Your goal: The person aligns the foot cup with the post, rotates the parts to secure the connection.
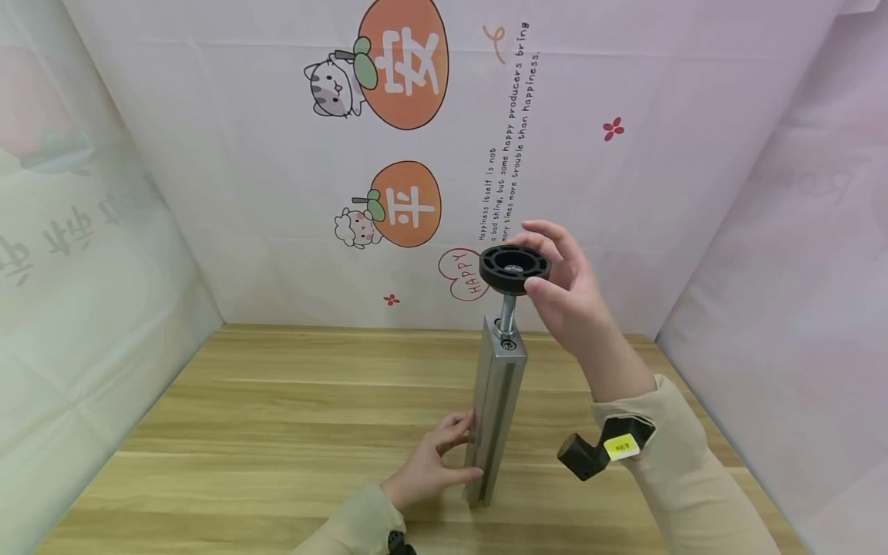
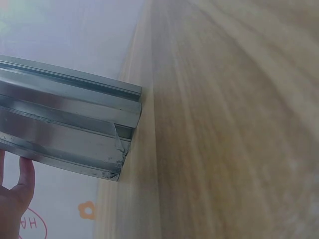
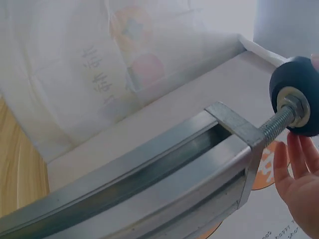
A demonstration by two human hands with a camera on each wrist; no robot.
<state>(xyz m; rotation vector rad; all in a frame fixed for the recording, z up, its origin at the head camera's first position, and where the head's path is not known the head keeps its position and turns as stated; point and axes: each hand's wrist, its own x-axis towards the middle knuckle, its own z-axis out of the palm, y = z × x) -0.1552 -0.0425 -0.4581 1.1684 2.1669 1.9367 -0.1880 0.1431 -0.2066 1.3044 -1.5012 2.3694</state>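
Observation:
An aluminium profile (image 1: pixel 496 416) with grooved sides stands upright on the wooden table. My left hand (image 1: pixel 432 466) grips it low down, thumb on the near side and fingers on the far side. A metal end plate (image 3: pixel 234 124) caps the top, and a threaded rod (image 1: pixel 509 312) rises from it. On that rod sits a black round levelling foot (image 1: pixel 494 279), with a nut (image 3: pixel 293 104) beneath its disc. My right hand (image 1: pixel 572 304) holds the foot by its rim between thumb and fingers. In the left wrist view, torn clear film (image 2: pixel 119 142) clings near the profile's lower end.
A wood-grain table (image 1: pixel 312 401) spreads under the profile. Behind it hangs a white printed sheet (image 1: pixel 243 154) with orange fruit drawings and lettering, and pale sheets close off the left and right sides. A black wrist camera (image 1: pixel 586 456) juts from the right sleeve.

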